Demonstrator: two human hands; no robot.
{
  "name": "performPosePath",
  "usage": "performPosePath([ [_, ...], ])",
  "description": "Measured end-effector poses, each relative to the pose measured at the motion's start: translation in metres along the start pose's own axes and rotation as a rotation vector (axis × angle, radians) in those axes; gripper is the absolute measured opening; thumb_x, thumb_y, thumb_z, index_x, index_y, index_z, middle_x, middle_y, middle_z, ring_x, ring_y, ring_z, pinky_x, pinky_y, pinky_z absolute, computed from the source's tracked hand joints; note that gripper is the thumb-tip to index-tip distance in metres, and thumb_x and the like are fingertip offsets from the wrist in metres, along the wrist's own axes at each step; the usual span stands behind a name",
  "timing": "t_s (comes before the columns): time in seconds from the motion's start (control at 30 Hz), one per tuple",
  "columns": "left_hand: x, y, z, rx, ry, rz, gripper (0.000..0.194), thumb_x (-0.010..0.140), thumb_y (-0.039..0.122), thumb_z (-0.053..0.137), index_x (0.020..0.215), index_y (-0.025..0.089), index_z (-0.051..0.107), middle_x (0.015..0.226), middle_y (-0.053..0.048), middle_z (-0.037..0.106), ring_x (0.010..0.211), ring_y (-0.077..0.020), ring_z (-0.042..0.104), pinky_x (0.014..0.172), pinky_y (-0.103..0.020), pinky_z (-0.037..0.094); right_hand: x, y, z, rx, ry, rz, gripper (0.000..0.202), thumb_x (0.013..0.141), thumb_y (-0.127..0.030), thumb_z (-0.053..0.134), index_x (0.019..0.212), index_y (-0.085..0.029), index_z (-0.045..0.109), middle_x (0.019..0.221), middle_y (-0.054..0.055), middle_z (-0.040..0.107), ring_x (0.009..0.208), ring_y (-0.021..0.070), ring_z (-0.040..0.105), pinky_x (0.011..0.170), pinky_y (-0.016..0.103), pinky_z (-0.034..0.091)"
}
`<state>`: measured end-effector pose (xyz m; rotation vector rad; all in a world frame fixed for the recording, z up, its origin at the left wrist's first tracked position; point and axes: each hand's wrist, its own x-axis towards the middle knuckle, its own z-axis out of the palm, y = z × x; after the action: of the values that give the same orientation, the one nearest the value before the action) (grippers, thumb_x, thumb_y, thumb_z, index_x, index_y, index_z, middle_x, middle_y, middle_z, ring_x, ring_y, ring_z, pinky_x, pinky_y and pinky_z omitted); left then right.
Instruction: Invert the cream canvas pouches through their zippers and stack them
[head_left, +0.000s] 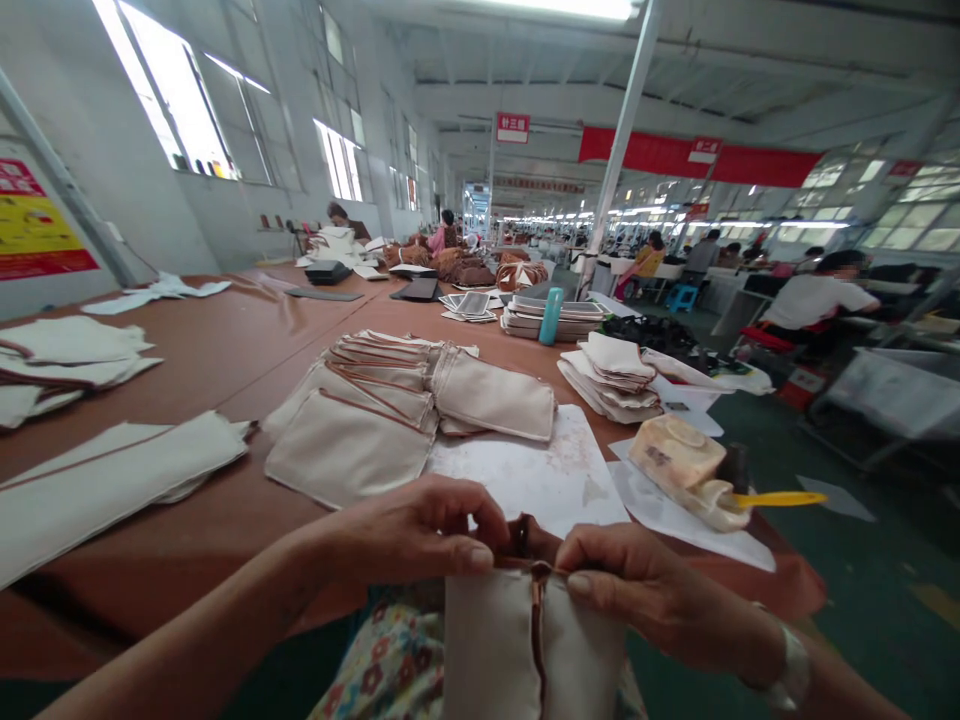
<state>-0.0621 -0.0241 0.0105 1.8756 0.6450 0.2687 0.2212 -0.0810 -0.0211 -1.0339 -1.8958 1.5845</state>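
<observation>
A cream fabric piece [491, 640] with a brown strip down its middle hangs upright over my lap at the table's front edge. My left hand [427, 530] pinches its top edge left of the strip, thumb in front. On the other side of the strip, my right hand [637, 580] grips the same edge between thumb and curled fingers. A brown end of trim [529, 535] stands up between the two hands. Just beyond them, a white sheet [525, 475] lies on the brown table [225, 375], beside stacked cream pieces with brown edging [360, 440].
More cream pieces lie at the left [127, 460] and right [611, 375]. A glue-stained container [679, 455] with a yellow-handled tool [780, 499] sits at the right edge. Farther back stands a turquoise bottle [551, 316]. A person in white [810, 300] sits at the right.
</observation>
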Motion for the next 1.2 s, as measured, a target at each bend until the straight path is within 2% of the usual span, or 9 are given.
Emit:
performPosePath([
  [0.13, 0.014, 0.006, 0.029, 0.031, 0.096, 0.048, 0.019, 0.087, 0.030, 0.064, 0.095, 0.013, 0.067, 0.078, 0.001, 0.059, 0.068, -0.0103, 0.048, 0.060, -0.018, 0.038, 0.000, -0.002, 0.001, -0.045, 0.010, 0.007, 0.030, 0.099, -0.042, 0.051, 0.091, -0.015, 0.061, 0.079, -0.001, 0.050, 0.070, 0.0120, 0.039, 0.059, 0.021, 0.031],
  [0.27, 0.021, 0.007, 0.042, 0.232, 0.204, 0.101, 0.011, 0.085, 0.017, 0.060, 0.088, 0.012, 0.071, 0.076, 0.000, 0.063, 0.066, -0.0093, 0.052, 0.060, -0.018, 0.038, 0.002, -0.004, 0.000, -0.106, 0.009, 0.002, 0.026, 0.100, -0.038, 0.049, 0.093, -0.015, 0.061, 0.083, 0.000, 0.054, 0.074, 0.0130, 0.043, 0.063, 0.022, 0.035],
  [0.43, 0.023, 0.012, 0.047, 0.629, 0.195, 0.140, 0.013, 0.087, 0.014, 0.055, 0.089, 0.016, 0.069, 0.081, -0.002, 0.064, 0.067, -0.0120, 0.057, 0.057, -0.021, 0.037, 0.010, -0.009, 0.007, -0.242, 0.057, -0.018, 0.010, 0.092, -0.023, 0.057, 0.086, -0.015, 0.058, 0.079, -0.002, 0.056, 0.071, 0.0127, 0.045, 0.061, 0.022, 0.037],
  [0.57, 0.026, 0.015, 0.058, 1.001, 0.150, 0.082, 0.017, 0.093, 0.018, 0.046, 0.094, 0.015, 0.063, 0.083, -0.005, 0.063, 0.063, -0.0195, 0.057, 0.052, -0.029, 0.034, 0.012, -0.012, 0.009, -0.305, 0.084, -0.018, 0.013, 0.095, -0.020, 0.052, 0.085, -0.016, 0.060, 0.080, 0.000, 0.061, 0.072, 0.0138, 0.051, 0.064, 0.023, 0.040],
  [0.63, 0.027, 0.015, 0.062, 1.030, 0.152, 0.080, 0.017, 0.092, 0.016, 0.043, 0.096, 0.015, 0.060, 0.085, -0.007, 0.062, 0.064, -0.0206, 0.055, 0.053, -0.030, 0.035, 0.011, -0.015, 0.008, -0.359, 0.099, -0.038, 0.015, 0.097, -0.020, 0.048, 0.087, -0.018, 0.060, 0.081, 0.000, 0.062, 0.073, 0.0138, 0.053, 0.065, 0.022, 0.041],
  [0.8, 0.027, 0.016, 0.056, 0.406, 0.254, 0.054, 0.014, 0.088, 0.011, 0.041, 0.085, 0.017, 0.053, 0.077, 0.001, 0.054, 0.067, -0.0126, 0.048, 0.061, -0.023, 0.039, 0.003, -0.021, 0.007, -0.433, 0.066, -0.083, 0.015, 0.100, -0.020, 0.043, 0.095, -0.021, 0.058, 0.086, -0.001, 0.063, 0.075, 0.0138, 0.055, 0.069, 0.022, 0.042],
  [0.93, 0.028, 0.009, 0.046, -0.060, 0.152, -0.026, 0.015, 0.089, 0.018, 0.040, 0.078, 0.017, 0.051, 0.066, 0.005, 0.041, 0.058, -0.0097, 0.034, 0.051, -0.020, 0.029, -0.002, -0.016, 0.013, -0.411, 0.156, -0.080, 0.021, 0.101, -0.025, 0.038, 0.087, -0.020, 0.054, 0.082, 0.001, 0.061, 0.074, 0.0150, 0.054, 0.067, 0.024, 0.041],
  [1.1, 0.028, -0.004, 0.044, -0.376, 0.050, -0.073, 0.032, 0.087, 0.045, 0.057, 0.079, 0.015, 0.051, 0.067, 0.005, 0.040, 0.059, -0.0087, 0.030, 0.051, -0.021, 0.024, -0.004, -0.003, 0.017, -0.290, 0.187, -0.068, 0.031, 0.103, -0.037, 0.034, 0.083, -0.019, 0.051, 0.081, 0.001, 0.058, 0.073, 0.0154, 0.050, 0.066, 0.026, 0.040],
  [1.2, 0.027, -0.007, 0.048, -0.401, 0.027, -0.113, 0.037, 0.084, 0.051, 0.062, 0.084, 0.015, 0.053, 0.068, 0.005, 0.043, 0.058, -0.0082, 0.031, 0.051, -0.021, 0.024, -0.004, 0.002, 0.016, -0.192, 0.169, -0.042, 0.027, 0.099, -0.041, 0.044, 0.086, -0.019, 0.050, 0.079, 0.000, 0.054, 0.070, 0.0148, 0.045, 0.058, 0.024, 0.036],
])
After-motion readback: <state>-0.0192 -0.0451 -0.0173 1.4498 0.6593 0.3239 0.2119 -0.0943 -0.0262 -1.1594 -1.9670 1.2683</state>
